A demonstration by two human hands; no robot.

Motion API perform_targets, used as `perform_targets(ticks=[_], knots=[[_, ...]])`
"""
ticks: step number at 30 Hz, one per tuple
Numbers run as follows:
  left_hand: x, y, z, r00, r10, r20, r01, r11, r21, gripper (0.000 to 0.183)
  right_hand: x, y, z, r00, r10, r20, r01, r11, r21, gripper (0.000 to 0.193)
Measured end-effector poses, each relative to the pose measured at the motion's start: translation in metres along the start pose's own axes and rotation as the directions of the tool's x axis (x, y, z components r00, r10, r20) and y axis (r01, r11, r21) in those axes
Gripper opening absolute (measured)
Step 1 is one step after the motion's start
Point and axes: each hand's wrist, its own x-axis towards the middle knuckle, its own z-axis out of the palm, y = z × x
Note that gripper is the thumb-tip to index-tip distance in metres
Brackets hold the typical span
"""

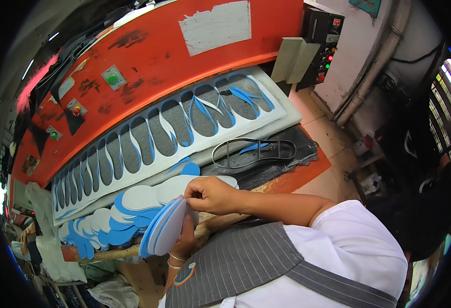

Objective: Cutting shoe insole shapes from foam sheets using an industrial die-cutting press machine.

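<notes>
My left hand (187, 237), with bangles at its wrist, holds up a fanned stack of blue and white foam insoles (165, 232). My right hand (211, 196) is closed in a pinch at the stack's upper edge, its fingertips against the insoles. Just beyond lies a long spread pile of the same insoles (128, 211), overlapping, some with the blue side up and some with the white. Farther off is a white foam sheet (258, 117) with a row of sole-shaped cut-outs, thin blue and white strips curling between them.
A metal sole-shaped cutting die (253, 165) rests on black sheeting beyond my right forearm. Behind the foam sheet stands a large orange machine (153, 61) with green and red buttons. A control box (324, 46) with lit lamps is at far right; plastic bags (115, 293) lie lower left.
</notes>
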Motion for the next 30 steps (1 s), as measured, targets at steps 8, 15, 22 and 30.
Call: perform_targets(ticks=[8, 15, 22, 30], knots=[[0.022, -0.012, -0.010, 0.759, 0.608, 0.233, -0.647, 0.743, 0.169, 0.020, -0.011, 0.021, -0.018, 0.840, 0.283, 0.464, -0.505, 0.722, 0.473, 0.012], [0.024, -0.004, 0.004, 0.706, 0.583, 0.402, -0.670, 0.734, 0.112, 0.029, -0.035, 0.036, -0.030, 0.742, 0.352, 0.571, -0.624, 0.675, 0.394, 0.022], [0.059, -0.014, -0.016, 0.706, 0.704, -0.073, -0.685, 0.706, 0.180, 0.022, -0.068, 0.047, -0.043, 0.653, 0.519, 0.551, -0.571, 0.816, -0.091, 0.021], [0.036, -0.031, -0.015, 0.977, -0.200, 0.078, 0.079, -0.004, -0.997, 0.060, -0.173, 0.022, -0.196, 0.696, 0.381, -0.609, -0.716, 0.428, -0.551, 0.023]])
